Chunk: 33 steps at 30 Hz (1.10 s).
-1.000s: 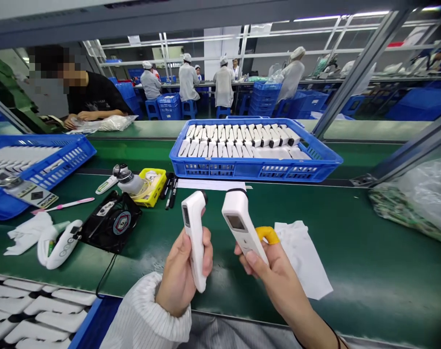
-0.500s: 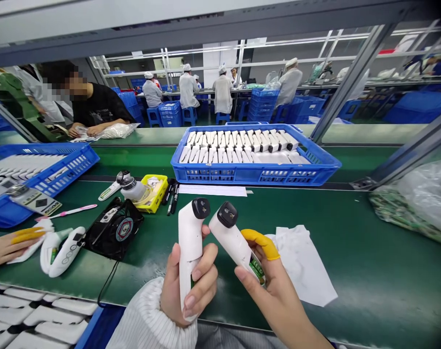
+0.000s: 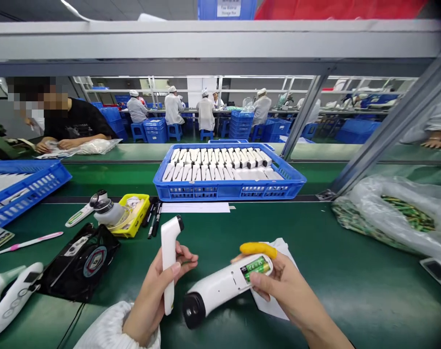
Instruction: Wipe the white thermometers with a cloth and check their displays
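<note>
Aslant, right hand holds white thermometer, head lower left.
Thumb partly hides batteries; left hand grips upright thermometer.

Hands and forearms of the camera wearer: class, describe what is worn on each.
The left hand is ungloved, with a white, bunched sleeve around its forearm. The right hand wears a yellow finger cot on one finger; no sleeve shows there.

The crate is showing blue; nearer than it, the thermometers are showing white with black tips, the finger cot yellow, the sleeve ribbed white, the bench green.
</note>
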Tool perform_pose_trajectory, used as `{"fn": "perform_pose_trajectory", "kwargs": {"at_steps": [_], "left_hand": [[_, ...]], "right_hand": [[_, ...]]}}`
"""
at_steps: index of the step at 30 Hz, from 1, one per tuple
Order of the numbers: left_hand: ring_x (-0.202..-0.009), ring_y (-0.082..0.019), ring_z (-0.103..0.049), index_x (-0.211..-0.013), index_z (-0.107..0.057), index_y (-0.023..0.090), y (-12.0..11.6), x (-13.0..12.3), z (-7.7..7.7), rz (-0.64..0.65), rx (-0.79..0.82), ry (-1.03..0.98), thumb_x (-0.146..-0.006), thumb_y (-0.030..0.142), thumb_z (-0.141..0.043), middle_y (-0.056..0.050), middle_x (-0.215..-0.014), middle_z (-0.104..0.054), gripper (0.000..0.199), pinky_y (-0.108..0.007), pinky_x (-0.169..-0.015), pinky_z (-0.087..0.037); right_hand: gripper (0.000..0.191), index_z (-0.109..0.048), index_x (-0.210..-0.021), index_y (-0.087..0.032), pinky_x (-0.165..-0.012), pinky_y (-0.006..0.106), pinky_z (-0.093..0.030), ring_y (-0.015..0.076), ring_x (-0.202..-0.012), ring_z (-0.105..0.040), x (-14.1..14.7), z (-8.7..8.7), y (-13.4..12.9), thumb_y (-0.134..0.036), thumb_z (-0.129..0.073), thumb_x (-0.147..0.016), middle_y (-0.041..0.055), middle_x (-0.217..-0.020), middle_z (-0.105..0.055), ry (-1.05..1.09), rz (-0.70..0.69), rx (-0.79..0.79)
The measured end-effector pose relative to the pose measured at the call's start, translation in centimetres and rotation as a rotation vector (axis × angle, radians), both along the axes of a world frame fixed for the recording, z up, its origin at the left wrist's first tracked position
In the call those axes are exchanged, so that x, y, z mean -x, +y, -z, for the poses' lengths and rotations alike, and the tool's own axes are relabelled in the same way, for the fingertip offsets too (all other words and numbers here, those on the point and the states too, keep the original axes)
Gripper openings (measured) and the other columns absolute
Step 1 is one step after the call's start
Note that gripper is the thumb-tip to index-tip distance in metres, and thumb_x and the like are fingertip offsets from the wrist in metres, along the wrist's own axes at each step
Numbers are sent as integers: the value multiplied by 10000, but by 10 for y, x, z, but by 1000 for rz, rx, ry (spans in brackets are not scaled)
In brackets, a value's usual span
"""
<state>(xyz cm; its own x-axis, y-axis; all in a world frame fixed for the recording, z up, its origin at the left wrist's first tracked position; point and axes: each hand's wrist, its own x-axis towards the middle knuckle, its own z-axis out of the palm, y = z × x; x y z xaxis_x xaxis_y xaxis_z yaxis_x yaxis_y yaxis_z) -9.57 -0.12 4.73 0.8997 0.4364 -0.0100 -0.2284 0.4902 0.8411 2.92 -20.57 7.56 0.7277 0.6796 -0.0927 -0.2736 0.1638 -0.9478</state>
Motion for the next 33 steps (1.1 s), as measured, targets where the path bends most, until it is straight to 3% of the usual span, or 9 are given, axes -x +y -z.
{"fn": "perform_pose_trajectory", "kwargs": {"at_steps": [3,7,10,17,22,25,27,30,33], "left_hand": [[-1176,-310,-558,-1030,-604,197,-8,-16,1,64,-50,8,-853,395,-664,-92,-1110,-624,272,-464,-1048,-430],[-1260,-314,-502,-1158,-592,191,-25,-43,-1,120,-46,-44,-891,447,-604,-126,-1250,-600,370,-473,-1083,-399],[-1292,-285,-472,-1228,-546,210,-36,-60,-1,146,-41,-43,-898,458,-592,-115,-1352,-545,414,-424,-1081,-397],[-1209,-234,-541,-1259,-433,236,-42,-76,5,75,-180,51,-864,454,-650,-71,-1264,-597,500,-338,-1032,-418],[-1460,-227,-186,-1474,-250,270,-41,-70,11,143,-218,222,-913,586,-474,-57,-1582,-250,682,-351,-1194,-194],[-1478,-222,11,-1525,-169,266,-38,-66,15,243,-286,268,-912,655,-365,-1,-1616,-99,752,-375,-1220,-63],[-1478,-217,34,-1532,-153,259,-34,-64,20,300,-375,230,-916,672,-290,13,-1617,-66,754,-374,-1219,-46],[-1483,-235,-3,-1537,-97,267,-27,-66,32,316,-511,130,-879,730,-249,12,-1622,-30,820,-395,-1217,-48],[-1470,-251,-118,-1523,-180,259,-21,-72,42,208,-557,126,-891,711,-273,-47,-1595,-200,783,-429,-1212,-23]], "right_hand": [[495,-641,-1020,-165,-431,147,-291,64,-520,-438,-6,1,18,-474,-845,-692,85,-833,-704,42,110,-6],[526,-565,-829,-167,-531,231,-433,125,-570,-523,-13,14,48,-654,-728,-716,27,-678,-628,-38,215,55],[541,-485,-835,-222,-590,313,-488,173,-591,-561,-18,28,65,-731,-640,-736,-18,-657,-576,-91,261,83],[515,-532,-1013,-243,-975,446,-425,275,-1081,-559,-12,50,76,-721,-527,-820,65,-1036,-616,-179,232,183],[568,-520,-1118,-232,-1027,420,-398,256,-1164,-525,-8,49,76,-739,-431,-878,87,-1142,-594,-270,125,190],[603,-514,-1122,-235,-1025,424,-399,271,-1206,-499,-11,46,72,-769,-458,-847,101,-1201,-570,-284,82,235],[622,-510,-1097,-241,-948,409,-454,268,-1107,-567,-12,43,65,-783,-537,-792,91,-1101,-613,-221,63,239],[592,-497,-1029,-231,-675,332,-512,208,-707,-647,-18,30,51,-749,-610,-766,33,-763,-649,47,-24,164],[513,-528,-954,-170,-558,281,-485,158,-515,-589,-42,-2,43,-673,-443,-903,41,-626,-621,213,-77,178]]}}
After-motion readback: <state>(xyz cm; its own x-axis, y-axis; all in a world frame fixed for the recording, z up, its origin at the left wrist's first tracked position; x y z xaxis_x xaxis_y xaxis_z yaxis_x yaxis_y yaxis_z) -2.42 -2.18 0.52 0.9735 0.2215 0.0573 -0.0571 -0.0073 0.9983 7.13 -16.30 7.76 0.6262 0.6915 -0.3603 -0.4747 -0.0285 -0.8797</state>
